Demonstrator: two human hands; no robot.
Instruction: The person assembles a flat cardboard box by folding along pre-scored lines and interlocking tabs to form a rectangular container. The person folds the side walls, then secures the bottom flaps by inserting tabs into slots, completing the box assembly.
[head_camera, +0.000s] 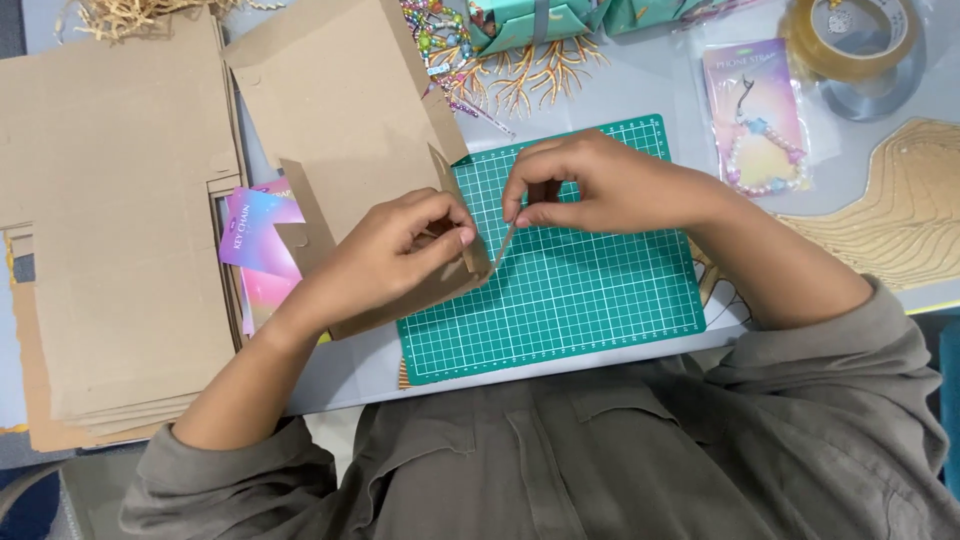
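Cardboard box blank (350, 120), brown and flat, lies partly over the green cutting mat (580, 290) on the counter (650, 80). Left hand (390, 255) pinches its flap; right hand (590, 185) pinches a thin strip (503, 245). Cardboard stack (110, 230) lies alongside, tape roll (850, 40) beyond.

Flat brown cardboard box blank (345, 110), unfolded, lying partly over the green cutting mat (580, 290). One narrow side flap (503, 245) at its right edge is raised, bent up along its crease, pinched between fingers.
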